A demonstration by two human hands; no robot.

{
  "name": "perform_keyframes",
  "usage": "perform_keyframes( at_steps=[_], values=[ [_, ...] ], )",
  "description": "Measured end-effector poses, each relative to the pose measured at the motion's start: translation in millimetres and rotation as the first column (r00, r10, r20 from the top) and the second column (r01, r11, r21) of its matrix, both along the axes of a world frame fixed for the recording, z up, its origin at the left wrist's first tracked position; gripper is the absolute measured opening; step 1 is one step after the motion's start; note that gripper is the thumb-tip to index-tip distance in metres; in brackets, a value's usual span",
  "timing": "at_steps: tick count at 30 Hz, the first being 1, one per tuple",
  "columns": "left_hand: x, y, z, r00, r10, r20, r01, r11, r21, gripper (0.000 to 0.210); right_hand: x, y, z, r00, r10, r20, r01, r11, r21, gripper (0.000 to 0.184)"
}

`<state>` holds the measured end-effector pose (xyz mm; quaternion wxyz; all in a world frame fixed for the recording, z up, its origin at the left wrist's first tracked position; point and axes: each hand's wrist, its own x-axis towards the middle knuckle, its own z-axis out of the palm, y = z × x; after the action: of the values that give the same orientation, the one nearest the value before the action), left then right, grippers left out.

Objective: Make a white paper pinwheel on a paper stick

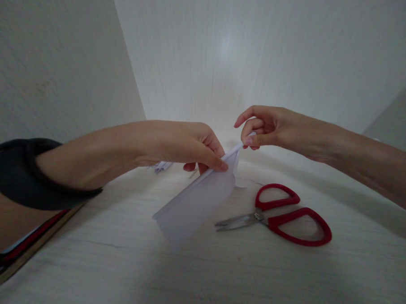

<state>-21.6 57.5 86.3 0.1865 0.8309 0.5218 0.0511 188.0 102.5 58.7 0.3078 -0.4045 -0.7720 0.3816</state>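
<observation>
A white sheet of paper point(198, 199) hangs above the table, its upper edge rolled or folded into a narrow strip that slants up to the right. My left hand point(199, 147) pinches that edge near its middle between thumb and fingers. At the upper right end, my right hand point(261, 129) grips the strip with thumb and fingertips, the index finger lifted off. Below the right hand lies a pair of scissors point(258, 217) with red handles, blades slightly apart and pointing left.
Behind my left hand lie some folded white papers point(162, 166). A dark-edged flat object with red point(32, 242) rests at the left, partly under my forearm. Pale panels point(219, 57) rise behind the whitish wooden tabletop point(127, 272). A black band point(32, 173) circles my left wrist.
</observation>
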Motion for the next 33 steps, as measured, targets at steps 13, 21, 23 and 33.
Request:
perform_keyframes(
  at_steps=[13, 21, 23, 33],
  values=[
    [-12.7, 11.4, -8.1, 0.992, -0.018, 0.128, 0.033, 0.992, -0.119, 0.033, 2.0, 2.2, 6.6, 0.984, 0.132, 0.122, -0.15, 0.978, 0.148, 0.028],
    [-13.3, 34.9, -16.8, 0.976, -0.177, 0.125, 0.185, 0.981, -0.06, 0.023, -6.1, -5.8, 4.2, 0.997, -0.052, -0.056, 0.06, 0.987, 0.149, 0.037],
    [-13.7, 36.2, -16.5, 0.978, -0.162, 0.133, 0.16, 0.987, 0.026, 0.024, -9.9, -8.7, -1.0, 0.983, -0.128, -0.13, 0.13, 0.991, 0.01, 0.039],
    [3.2, 23.3, -11.3, 0.969, -0.137, 0.207, 0.152, 0.987, -0.056, 0.019, -22.8, -20.7, -12.7, 0.977, -0.14, -0.159, 0.122, 0.986, -0.114, 0.049]
  ],
)
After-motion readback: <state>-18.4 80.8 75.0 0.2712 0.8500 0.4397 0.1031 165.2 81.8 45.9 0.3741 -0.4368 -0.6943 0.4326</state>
